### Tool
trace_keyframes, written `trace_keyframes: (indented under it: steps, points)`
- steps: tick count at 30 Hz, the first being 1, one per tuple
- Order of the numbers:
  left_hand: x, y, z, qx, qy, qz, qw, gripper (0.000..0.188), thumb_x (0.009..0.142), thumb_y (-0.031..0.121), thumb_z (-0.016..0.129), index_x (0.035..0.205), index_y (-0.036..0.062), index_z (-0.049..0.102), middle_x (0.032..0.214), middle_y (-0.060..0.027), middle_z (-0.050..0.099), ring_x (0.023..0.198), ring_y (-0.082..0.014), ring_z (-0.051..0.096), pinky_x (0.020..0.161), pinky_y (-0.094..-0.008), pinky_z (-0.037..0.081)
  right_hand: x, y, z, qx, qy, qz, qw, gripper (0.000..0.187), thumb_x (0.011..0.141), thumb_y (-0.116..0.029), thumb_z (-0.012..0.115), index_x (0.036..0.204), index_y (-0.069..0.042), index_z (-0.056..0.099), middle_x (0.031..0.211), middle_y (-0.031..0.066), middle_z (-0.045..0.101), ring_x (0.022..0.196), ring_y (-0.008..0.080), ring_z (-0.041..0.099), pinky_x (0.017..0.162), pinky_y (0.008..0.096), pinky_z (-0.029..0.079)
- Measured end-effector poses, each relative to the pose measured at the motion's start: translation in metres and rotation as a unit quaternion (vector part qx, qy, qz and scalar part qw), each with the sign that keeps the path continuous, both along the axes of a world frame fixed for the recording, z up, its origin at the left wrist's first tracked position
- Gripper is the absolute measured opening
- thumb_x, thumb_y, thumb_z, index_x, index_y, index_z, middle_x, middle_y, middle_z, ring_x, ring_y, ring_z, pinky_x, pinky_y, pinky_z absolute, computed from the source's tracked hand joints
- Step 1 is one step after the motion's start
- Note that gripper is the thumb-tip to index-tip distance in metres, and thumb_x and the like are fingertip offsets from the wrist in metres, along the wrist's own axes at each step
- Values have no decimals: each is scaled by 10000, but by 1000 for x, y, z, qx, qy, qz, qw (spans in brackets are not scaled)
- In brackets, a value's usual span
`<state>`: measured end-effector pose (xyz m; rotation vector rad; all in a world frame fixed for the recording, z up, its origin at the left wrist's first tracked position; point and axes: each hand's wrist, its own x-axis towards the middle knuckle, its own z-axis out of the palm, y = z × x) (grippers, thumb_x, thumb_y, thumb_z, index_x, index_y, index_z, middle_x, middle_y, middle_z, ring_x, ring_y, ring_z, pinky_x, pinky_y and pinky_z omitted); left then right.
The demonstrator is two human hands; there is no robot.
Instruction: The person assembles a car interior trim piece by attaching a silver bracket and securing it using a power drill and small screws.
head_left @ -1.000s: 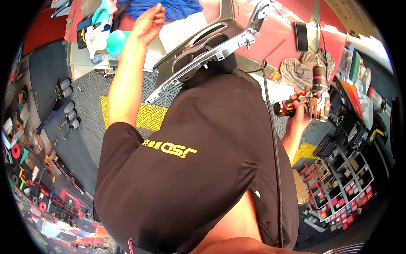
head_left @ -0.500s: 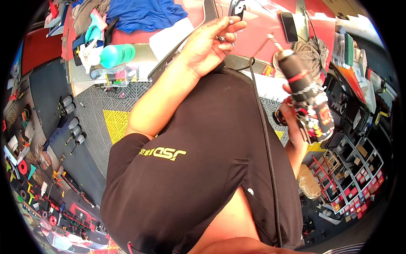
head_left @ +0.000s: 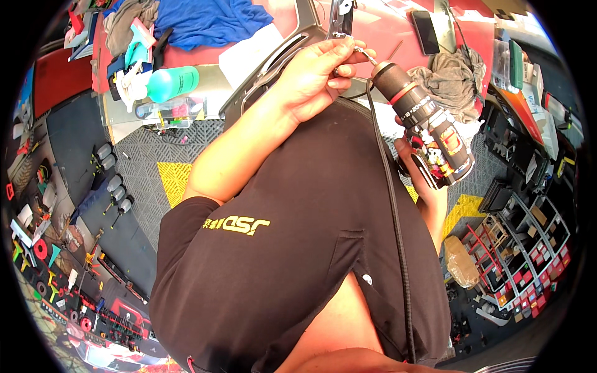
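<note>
My right hand [head_left: 415,163] is wrapped round the grip of a cordless drill [head_left: 429,124], black with a red ring and covered in stickers. The drill tilts up and to the left. Its bit meets a small silvery screw [head_left: 359,50] pinched between the fingertips of my left hand [head_left: 320,71]. The other left fingers curl inward; whether more pieces lie in the palm cannot be made out. Under and beside my left hand is a black moulded plastic part [head_left: 283,55], its lower end partly hidden by my wrist. A black bracket-like piece [head_left: 342,18] stands just beyond my fingers.
On the red-topped bench lie a blue cloth [head_left: 211,22], a green spray bottle [head_left: 173,83], a clear box [head_left: 177,112], a phone [head_left: 425,32] and a grey rag [head_left: 451,81]. A black cord [head_left: 388,186] hangs down my front. Shelving [head_left: 519,248] stands at right.
The drill has swung left and its bit has come up to my left fingertips. My left hand has dropped slightly and now pinches the screw at the bit.
</note>
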<state>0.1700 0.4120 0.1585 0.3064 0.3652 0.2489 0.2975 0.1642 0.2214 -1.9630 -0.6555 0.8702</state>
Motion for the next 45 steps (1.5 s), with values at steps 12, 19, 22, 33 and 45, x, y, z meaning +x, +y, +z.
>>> trace_keyframes:
  steps: [12, 19, 22, 33, 45]
  points:
    - [-6, -6, -6, 1, 37, 7, 999, 266, 1062, 231, 579, 1159, -11, 632, 1095, -59, 652, 733, -19, 490, 546, -140, 400, 2, 8, 20, -11, 35, 30, 999, 456, 772, 70, 816, 1192, 21, 645, 1090, 106, 723, 962, 182, 698, 865, 343, 584]
    - [-17, -20, -24, -71, 148, -5, 986, 238, 1035, 267, 630, 1074, 33, 638, 936, 1, 601, 727, -32, 498, 530, -148, 390, 0, 18, 15, -22, -64, 99, 993, 506, 736, -60, 887, 1190, 34, 682, 1060, 86, 751, 962, 117, 677, 880, 295, 536]
    - [-18, -23, -31, -59, 178, 15, 982, 194, 1044, 217, 611, 1082, 28, 634, 951, -4, 614, 728, -40, 495, 541, -163, 394, -5, 27, 7, -70, -58, 102, 991, 458, 750, -51, 886, 1157, 43, 699, 1072, 97, 751, 986, 126, 688, 885, 319, 551]
    - [-25, -22, -28, -45, 198, 42, 978, 175, 1048, 99, 545, 1159, -19, 609, 980, -14, 630, 769, -50, 516, 576, -174, 405, -3, 59, 11, -85, -190, 170, 963, 139, 814, -58, 700, 928, 21, 706, 832, 180, 721, 774, 306, 730, 709, 362, 541]
    - [-37, -15, -27, 32, 229, -24, 973, 268, 1060, 122, 514, 1271, -20, 598, 929, 38, 577, 734, -36, 458, 565, -165, 361, 2, 58, -10, -75, -209, 168, 961, 99, 787, -38, 649, 860, 22, 678, 778, 210, 686, 760, 398, 702, 671, 402, 531]
